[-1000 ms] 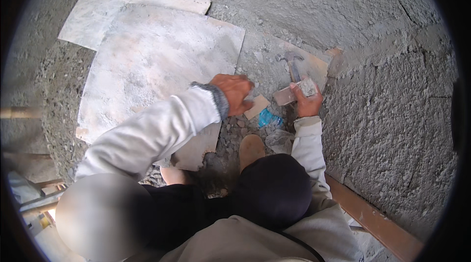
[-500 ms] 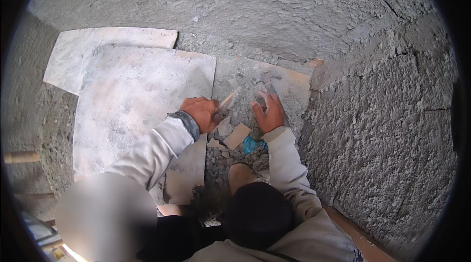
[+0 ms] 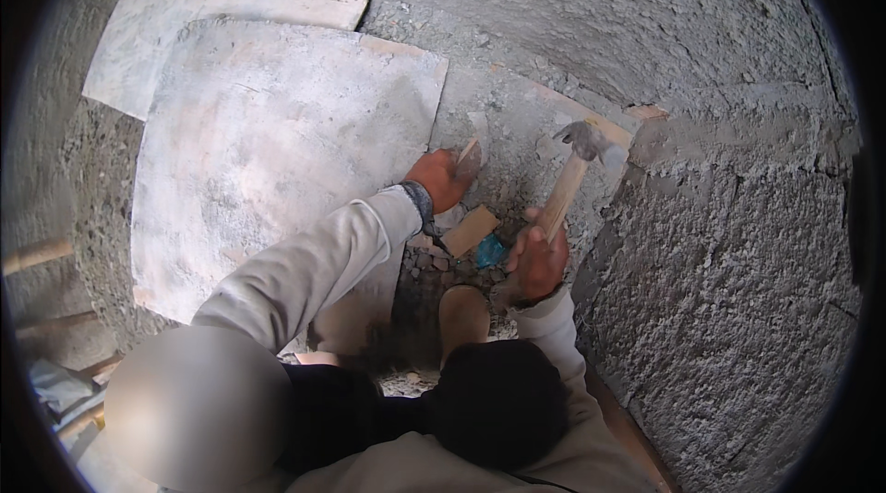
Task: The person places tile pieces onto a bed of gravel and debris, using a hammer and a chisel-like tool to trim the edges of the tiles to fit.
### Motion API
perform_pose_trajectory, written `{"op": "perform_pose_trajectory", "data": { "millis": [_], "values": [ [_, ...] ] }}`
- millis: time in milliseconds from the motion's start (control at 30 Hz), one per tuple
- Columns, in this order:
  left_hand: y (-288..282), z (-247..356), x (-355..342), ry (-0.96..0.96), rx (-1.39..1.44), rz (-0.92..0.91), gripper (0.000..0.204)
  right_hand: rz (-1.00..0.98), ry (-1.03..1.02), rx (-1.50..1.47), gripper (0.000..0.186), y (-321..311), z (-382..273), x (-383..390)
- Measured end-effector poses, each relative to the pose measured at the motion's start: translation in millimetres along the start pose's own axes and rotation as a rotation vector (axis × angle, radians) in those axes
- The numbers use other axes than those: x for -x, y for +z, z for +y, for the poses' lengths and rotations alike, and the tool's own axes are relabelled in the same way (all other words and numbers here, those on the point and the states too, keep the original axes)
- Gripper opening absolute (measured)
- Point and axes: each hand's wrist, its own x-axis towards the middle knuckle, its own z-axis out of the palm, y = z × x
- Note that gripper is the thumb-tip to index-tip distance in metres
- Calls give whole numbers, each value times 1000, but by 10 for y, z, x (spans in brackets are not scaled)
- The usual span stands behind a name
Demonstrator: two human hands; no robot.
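My right hand [image 3: 540,262] is wrapped round the wooden handle of a claw hammer [image 3: 565,188], whose metal head points away from me above the rubble-strewn board. In my left hand [image 3: 441,181], fingers closed, is a thin piece of wood [image 3: 469,153] that sticks out at the far side; the hand partly hides it. This hand is low over the grey rubble, by the right edge of a large pale board [image 3: 286,151]. Between my hands and nearer to me lie a tan rectangular block [image 3: 471,232] and a crumpled blue plastic scrap [image 3: 489,251].
A second pale board [image 3: 231,6] lies partly under the large one. Rough grey walls rise at the far side and on the right [image 3: 711,290]. Broken stones [image 3: 426,259] lie near my shoe [image 3: 463,316]. Wooden bars [image 3: 37,255] show at the left edge.
My right hand has moved nearer to me and now grips the hammer, whose head is raised. My left hand keeps the wood piece over the rubble. The view has shifted.
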Motion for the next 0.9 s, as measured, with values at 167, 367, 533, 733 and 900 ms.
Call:
{"op": "perform_pose_trajectory", "data": {
  "millis": [167,367,533,733,900],
  "values": [
    [-66,12,-29,-165,1,-42,39,-105,168,466,32,176,232,-129],
    [-234,-61,49,-303,335,-90,41,-63,130,134,32,203,286,-168],
    [-107,-74,276,-95,9,42,35,-125,-281,790,35,240,236,-219],
    [-355,78,182,-25,597,-86,27,151,-172,92,18,44,-44,-67],
    [-330,939,-37,454,63,117,24,384,-15,-51,11,-169,-215,189]
  ]
}}
